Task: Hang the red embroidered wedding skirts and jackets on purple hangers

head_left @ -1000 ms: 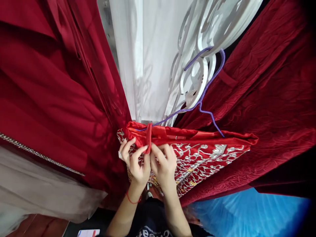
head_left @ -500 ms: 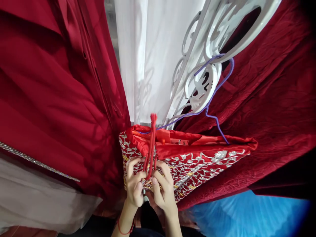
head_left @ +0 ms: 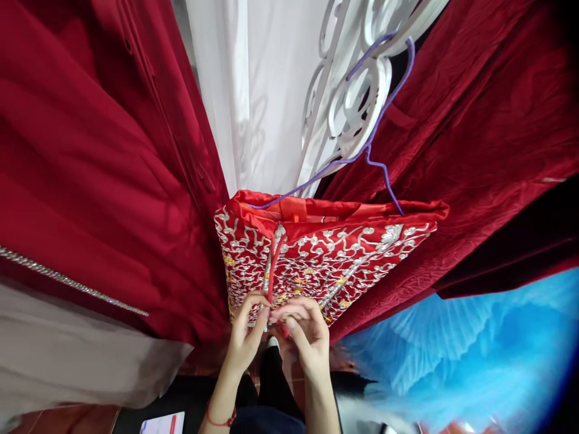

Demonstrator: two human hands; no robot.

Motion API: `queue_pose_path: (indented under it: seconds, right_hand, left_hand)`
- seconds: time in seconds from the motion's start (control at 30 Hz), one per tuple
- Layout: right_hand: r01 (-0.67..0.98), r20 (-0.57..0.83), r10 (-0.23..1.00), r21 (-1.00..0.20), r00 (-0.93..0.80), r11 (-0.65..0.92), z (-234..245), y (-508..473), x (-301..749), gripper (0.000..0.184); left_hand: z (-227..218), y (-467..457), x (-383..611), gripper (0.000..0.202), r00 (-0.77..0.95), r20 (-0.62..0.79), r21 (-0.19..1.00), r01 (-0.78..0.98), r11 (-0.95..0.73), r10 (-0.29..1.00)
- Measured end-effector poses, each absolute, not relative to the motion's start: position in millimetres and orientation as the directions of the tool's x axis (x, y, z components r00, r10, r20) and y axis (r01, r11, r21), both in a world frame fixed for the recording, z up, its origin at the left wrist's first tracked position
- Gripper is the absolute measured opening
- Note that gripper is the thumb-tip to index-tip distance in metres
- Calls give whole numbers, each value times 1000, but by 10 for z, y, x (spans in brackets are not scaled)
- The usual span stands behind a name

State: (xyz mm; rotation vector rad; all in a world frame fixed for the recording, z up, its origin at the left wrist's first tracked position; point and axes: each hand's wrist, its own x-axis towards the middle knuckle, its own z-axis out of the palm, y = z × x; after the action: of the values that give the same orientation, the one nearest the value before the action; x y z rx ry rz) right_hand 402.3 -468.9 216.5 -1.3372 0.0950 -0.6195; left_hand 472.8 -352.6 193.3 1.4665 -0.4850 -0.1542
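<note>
A red skirt-like garment (head_left: 312, 259) with silver and gold embroidery hangs in front of me, its satin waist edge gaping at the top. It is on a purple wire hanger (head_left: 325, 169). Down its front runs a red cord (head_left: 272, 268). My left hand (head_left: 246, 331) pinches the cord low down between thumb and fingers. My right hand (head_left: 307, 337) is close beside it, fingers curled around the cord's lower end near the thumb. The fingers partly hide the lower cord.
The hanger hooks onto white scrolled metalwork (head_left: 362, 114). Dark red fabric hangs at left (head_left: 104, 157) and right (head_left: 474, 150), with white cloth (head_left: 266, 90) between. A blue pleated fabric (head_left: 452, 343) lies at lower right; a phone-like screen (head_left: 163, 424) shows at the bottom.
The cord's end, which stood up above the waist edge, now hangs down at my fingers. Both hands sit lower on the garment, and the view has shifted downward.
</note>
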Motion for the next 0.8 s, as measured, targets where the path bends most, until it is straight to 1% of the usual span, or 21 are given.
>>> queue_pose_path:
  seconds: [0.1,0.17,0.3,0.4,0.5,0.6,0.7,0.8]
  right_hand:
    - [279,160,-527,-948,834,153,2087,-4559,4082,21]
    - [235,114,-539,-959,834,161,2023,-4489,4131,23]
    - [154,82,-431,-979,898,135,1903,-4422,4170,25]
    - [124,84,-412,-990,907,72,1864,-4430,4178,25]
    - [109,98,-385,-994,918,5,1883,-4454,4191,24]
    - [89,126,-368,-989,921,-117,1929,-4458,4184,21]
    - [44,138,-389,-970,911,-240,1968,-4428,4148,23]
    - [55,173,-377,-952,910,-303,2016,-4382,4099,23]
  left_hand:
    - [1900,-3463,4658,20,882,200,978,-155,138,-427]
    - [1884,-3426,4638,20,892,198,979,-163,120,-405]
    - [1867,-3377,4646,23,937,154,987,-135,81,-315]
    - [1871,-3347,4678,24,933,147,989,-127,80,-328]
    - [1886,-3316,4713,23,903,202,978,-204,36,-378]
    - [1901,-3301,4718,21,883,241,963,-268,-11,-402]
    - [1917,-3305,4699,16,904,233,965,-261,-30,-358]
    - [1945,-3304,4694,16,917,284,950,-308,-44,-280]
